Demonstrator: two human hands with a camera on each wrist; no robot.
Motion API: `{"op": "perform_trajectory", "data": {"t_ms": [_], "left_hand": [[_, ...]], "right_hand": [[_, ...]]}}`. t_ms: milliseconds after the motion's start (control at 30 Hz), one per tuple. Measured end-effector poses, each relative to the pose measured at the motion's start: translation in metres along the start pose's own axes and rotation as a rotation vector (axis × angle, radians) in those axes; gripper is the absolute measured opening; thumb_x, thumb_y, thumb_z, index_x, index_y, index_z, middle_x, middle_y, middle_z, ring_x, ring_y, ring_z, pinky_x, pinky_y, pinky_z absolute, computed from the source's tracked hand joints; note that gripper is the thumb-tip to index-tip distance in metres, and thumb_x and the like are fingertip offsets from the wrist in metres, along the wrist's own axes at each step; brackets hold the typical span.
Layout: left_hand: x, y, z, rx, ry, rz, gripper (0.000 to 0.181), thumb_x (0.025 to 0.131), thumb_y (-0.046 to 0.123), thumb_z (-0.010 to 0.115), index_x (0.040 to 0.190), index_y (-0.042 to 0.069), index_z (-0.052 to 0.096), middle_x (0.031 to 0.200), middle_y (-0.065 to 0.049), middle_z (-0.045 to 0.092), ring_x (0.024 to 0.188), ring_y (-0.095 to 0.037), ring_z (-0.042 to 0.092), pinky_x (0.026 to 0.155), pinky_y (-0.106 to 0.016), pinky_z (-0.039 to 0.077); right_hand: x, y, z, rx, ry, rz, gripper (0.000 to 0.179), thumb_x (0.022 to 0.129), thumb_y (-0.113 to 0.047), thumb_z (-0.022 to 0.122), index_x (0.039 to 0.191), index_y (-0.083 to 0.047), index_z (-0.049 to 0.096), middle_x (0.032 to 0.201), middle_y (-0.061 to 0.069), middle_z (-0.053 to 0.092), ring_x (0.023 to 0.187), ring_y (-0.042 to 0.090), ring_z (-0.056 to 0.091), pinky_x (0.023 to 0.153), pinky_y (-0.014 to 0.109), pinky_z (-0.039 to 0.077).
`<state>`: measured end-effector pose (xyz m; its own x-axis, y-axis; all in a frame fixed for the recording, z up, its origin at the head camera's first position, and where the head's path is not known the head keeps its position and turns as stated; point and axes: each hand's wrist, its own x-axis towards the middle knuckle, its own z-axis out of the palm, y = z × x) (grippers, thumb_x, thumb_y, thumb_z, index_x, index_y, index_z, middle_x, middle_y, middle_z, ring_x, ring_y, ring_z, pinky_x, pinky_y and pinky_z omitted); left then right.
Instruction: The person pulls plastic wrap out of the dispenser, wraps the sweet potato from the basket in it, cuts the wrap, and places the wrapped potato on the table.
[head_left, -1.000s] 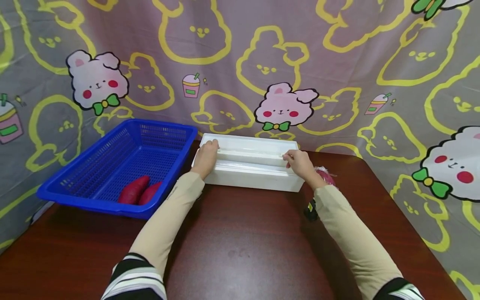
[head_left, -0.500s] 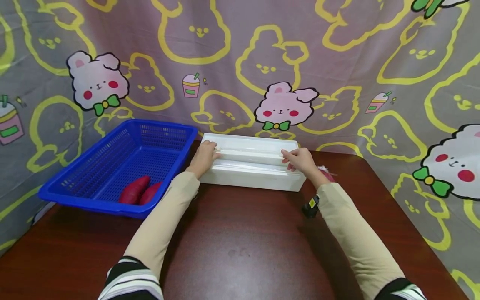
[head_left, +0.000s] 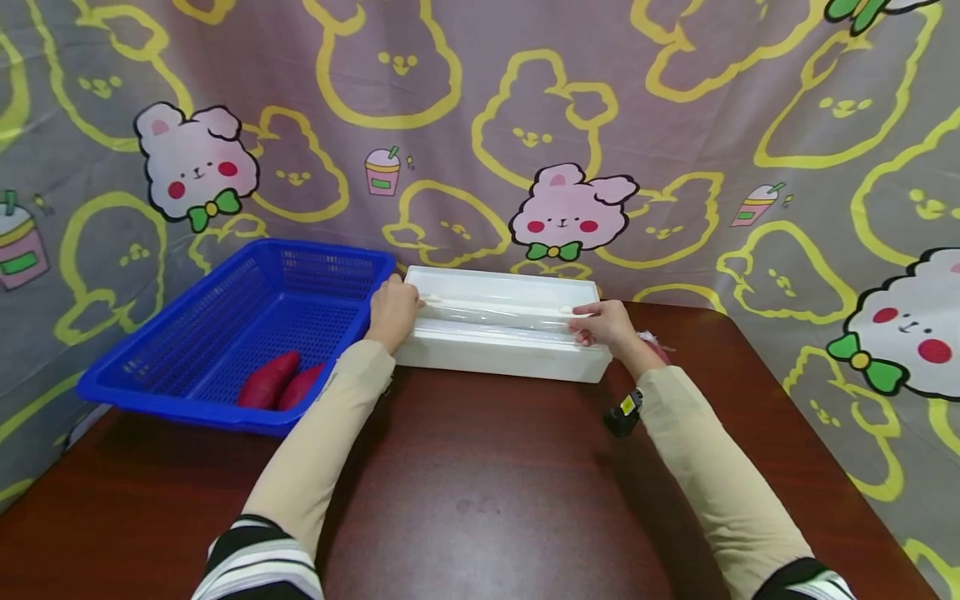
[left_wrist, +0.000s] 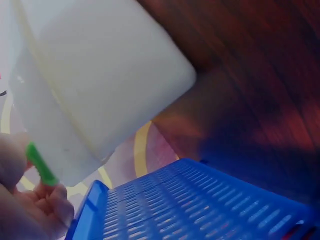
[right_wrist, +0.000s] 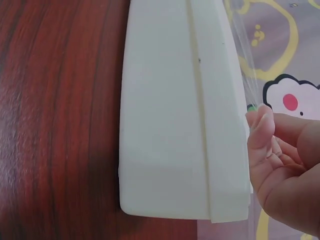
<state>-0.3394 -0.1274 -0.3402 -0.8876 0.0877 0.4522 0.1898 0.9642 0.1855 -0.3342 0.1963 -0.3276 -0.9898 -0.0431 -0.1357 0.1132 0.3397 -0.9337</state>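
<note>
Clear film (head_left: 495, 315) newly showed across white box (head_left: 502, 358), likely pulling free; right hand (head_left: 606, 323) pinched it, couldn't tell left hand (head_left: 393, 313) grip.

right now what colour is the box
The box is white, shown best in the right wrist view.

On the bench (head_left: 480, 467) we see a long white cling-film dispenser (head_left: 502, 358) lying crosswise, open along the top, a white panel (head_left: 510, 283) raised behind. Clear plastic film (head_left: 495, 314), glossy and lightly creased, stretches along its length.
</note>
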Motion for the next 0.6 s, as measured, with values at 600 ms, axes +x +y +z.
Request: {"op": "perform_trajectory", "data": {"t_ms": [600], "left_hand": [[0.002, 0.001, -0.021, -0.741, -0.241, -0.426, 0.022, 0.085, 0.01, 0.06, 0.096, -0.007, 0.066, 0.085, -0.021, 0.065, 0.039, -0.008, 0.055, 0.042, -0.021, 0.045]], "right_hand": [[-0.003, -0.003, 0.0, 0.324, 0.009, 0.102, 0.042, 0.09, -0.012, 0.052, 0.122, 0.014, 0.044, 0.068, 0.005, 0.065, 0.055, 0.016, 0.063, 0.056, 0.028, 0.051]]}}
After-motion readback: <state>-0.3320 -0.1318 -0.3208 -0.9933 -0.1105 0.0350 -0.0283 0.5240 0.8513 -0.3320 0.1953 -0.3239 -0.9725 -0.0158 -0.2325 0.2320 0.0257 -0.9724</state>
